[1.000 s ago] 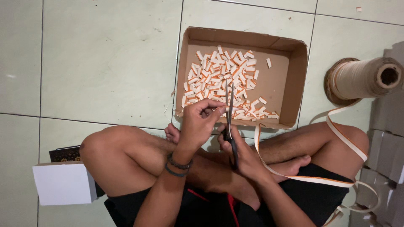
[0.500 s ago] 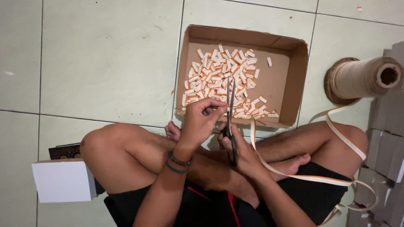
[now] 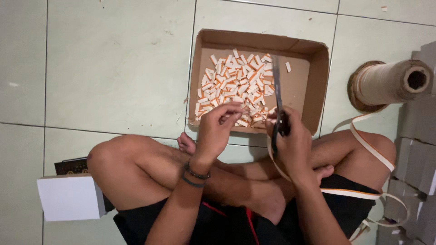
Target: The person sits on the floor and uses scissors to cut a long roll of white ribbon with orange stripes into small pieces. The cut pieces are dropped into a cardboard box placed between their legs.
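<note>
On the tiled floor (image 3: 113, 68), seated cross-legged, the person works over a shallow cardboard box (image 3: 320, 86) that sits just beyond the shins.

Right hand (image 3: 293, 140): closed around the handles of a pair of scissors (image 3: 278, 97). Blades point away from the body, reaching over the near wall of the box; they look shut or nearly so, exact gap cannot be told from this angle.

Left hand (image 3: 218, 129): fingers curled, fingertips pinched together at the near edge of the box, just beside the scissors. A small white-and-orange bit seems to sit at the fingertips; whether it is gripped or only touched cannot be told. Two dark bands (image 3: 196, 176) on that wrist.

White-and-orange ribbon tape (image 3: 370, 145): runs from the right hand, across the right knee and lap, in loose loops toward a spool (image 3: 386, 84) lying on its side to the right of the box.

Box contents: heap of short cut pieces (image 3: 234, 84), white with orange, mostly in the left half; one piece lies apart near the far right.

Other: white box (image 3: 70, 197) beside the left knee, dark object (image 3: 70, 166) just behind it. Stacked grey blocks (image 3: 418, 149) along the right edge.
</note>
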